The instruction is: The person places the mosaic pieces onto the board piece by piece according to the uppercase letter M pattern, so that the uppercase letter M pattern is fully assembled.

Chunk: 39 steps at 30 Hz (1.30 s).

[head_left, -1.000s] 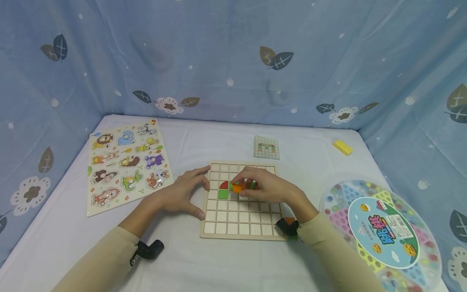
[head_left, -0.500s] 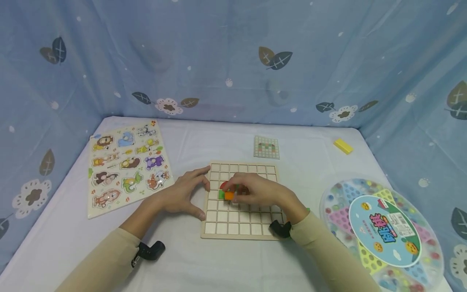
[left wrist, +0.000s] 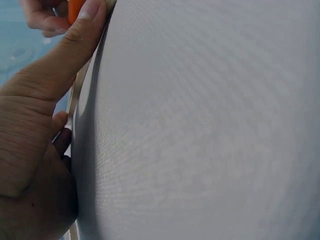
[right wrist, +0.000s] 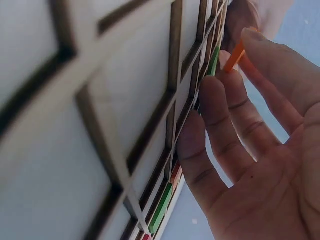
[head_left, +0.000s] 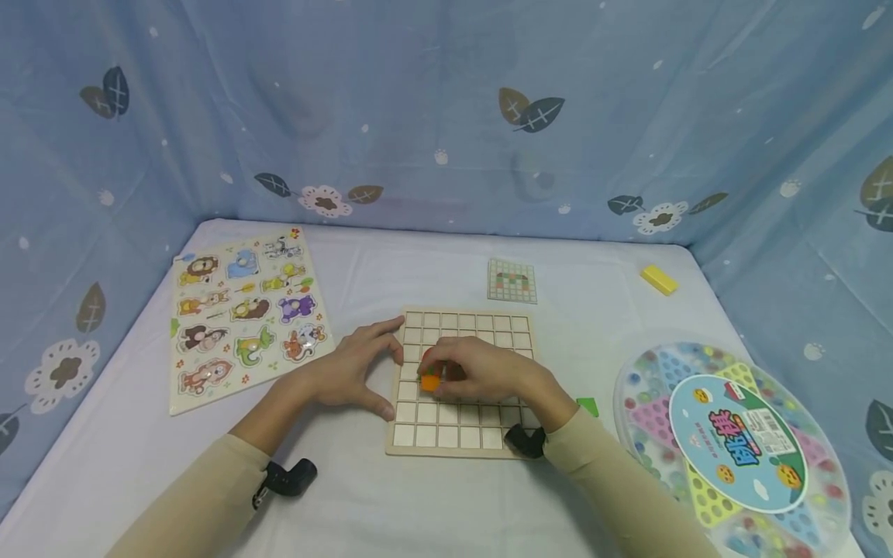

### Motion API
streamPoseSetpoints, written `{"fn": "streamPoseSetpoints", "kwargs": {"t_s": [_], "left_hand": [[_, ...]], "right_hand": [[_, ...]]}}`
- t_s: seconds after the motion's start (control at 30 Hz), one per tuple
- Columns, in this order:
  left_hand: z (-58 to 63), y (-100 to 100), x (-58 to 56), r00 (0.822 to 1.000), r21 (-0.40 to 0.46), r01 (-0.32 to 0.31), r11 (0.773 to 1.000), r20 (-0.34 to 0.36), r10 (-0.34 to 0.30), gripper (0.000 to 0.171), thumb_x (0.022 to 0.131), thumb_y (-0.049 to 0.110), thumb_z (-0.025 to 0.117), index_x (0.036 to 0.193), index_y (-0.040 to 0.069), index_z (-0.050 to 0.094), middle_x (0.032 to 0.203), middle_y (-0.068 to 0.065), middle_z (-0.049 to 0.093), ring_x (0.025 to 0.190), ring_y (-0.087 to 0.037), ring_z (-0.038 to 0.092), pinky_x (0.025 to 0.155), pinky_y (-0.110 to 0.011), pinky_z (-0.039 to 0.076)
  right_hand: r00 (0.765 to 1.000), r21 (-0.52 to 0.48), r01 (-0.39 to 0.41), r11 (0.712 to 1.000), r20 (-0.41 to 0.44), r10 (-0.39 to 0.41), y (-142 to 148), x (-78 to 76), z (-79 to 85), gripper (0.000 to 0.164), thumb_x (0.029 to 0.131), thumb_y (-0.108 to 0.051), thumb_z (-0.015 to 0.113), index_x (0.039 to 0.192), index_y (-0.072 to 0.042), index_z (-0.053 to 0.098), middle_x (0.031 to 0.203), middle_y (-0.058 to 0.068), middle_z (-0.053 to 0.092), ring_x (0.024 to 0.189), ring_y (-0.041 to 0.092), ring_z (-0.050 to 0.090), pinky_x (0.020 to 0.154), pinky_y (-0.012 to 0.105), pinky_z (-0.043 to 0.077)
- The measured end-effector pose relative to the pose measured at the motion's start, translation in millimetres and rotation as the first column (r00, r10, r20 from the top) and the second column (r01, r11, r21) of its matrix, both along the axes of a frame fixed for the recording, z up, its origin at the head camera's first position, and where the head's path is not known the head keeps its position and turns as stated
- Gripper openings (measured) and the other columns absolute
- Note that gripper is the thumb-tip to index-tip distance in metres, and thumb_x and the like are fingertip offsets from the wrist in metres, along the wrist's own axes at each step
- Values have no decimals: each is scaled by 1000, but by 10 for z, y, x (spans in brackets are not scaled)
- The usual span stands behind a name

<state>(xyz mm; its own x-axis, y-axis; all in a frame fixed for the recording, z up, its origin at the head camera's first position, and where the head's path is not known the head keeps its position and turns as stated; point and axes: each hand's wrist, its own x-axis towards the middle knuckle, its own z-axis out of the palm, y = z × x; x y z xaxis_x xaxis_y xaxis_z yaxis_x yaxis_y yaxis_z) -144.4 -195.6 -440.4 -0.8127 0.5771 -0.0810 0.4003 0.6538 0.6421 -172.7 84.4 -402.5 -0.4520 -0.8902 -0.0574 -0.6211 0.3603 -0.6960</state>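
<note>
My right hand (head_left: 488,372) pinches a small orange square tile (head_left: 429,383) between thumb and fingers, over the left side of a wooden grid board (head_left: 446,451). In the right wrist view the orange tile (right wrist: 235,57) stands edge-on, tilted to the board. A red piece (head_left: 425,353) peeks out beside the fingers, and a green tile (right wrist: 161,207) lies in the grid; the hand hides most of the other pieces. My left hand (head_left: 349,372) rests at the board's left edge, thumb and fingers spread, the thumb tip right at the rim.
A small pattern card (head_left: 512,291) lies behind the board. To the left is an animal puzzle board (head_left: 240,364); to the right, a round Chinese checkers set (head_left: 739,442). A green tile (head_left: 588,406) sits near the right sleeve, and a yellow block (head_left: 659,280) at the back right.
My right hand has carried the orange tile left and toward me across the board, to its left side. The green tile by the right sleeve has come into view. My left hand stays put.
</note>
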Motion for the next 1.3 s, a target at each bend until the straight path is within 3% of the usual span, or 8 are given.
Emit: {"fn": "streamPoseSetpoints", "kwargs": {"t_s": [0.67, 1.3], "left_hand": [[0, -9, -1, 1000, 4, -3, 1000, -1, 3, 75, 60, 63, 92, 116, 31, 53, 173, -2, 13, 156, -36, 17, 119, -69, 18], [4, -4, 3, 1000, 5, -4, 1000, -4, 4, 76, 58, 65, 91, 116, 32, 54, 173, -2, 14, 156, -36, 17, 119, -70, 18]], "right_hand": [[999, 73, 21, 997, -51, -17, -78, 29, -7, 23, 93, -17, 77, 114, -15, 70, 108, -5, 66, 89, 14, 62, 80, 25, 52], [998, 74, 13, 997, -67, -8, -77, 33, -26, 24, 92, -19, 79, 114, -14, 70, 100, -2, 67, 87, 17, 61, 79, 25, 50]]}}
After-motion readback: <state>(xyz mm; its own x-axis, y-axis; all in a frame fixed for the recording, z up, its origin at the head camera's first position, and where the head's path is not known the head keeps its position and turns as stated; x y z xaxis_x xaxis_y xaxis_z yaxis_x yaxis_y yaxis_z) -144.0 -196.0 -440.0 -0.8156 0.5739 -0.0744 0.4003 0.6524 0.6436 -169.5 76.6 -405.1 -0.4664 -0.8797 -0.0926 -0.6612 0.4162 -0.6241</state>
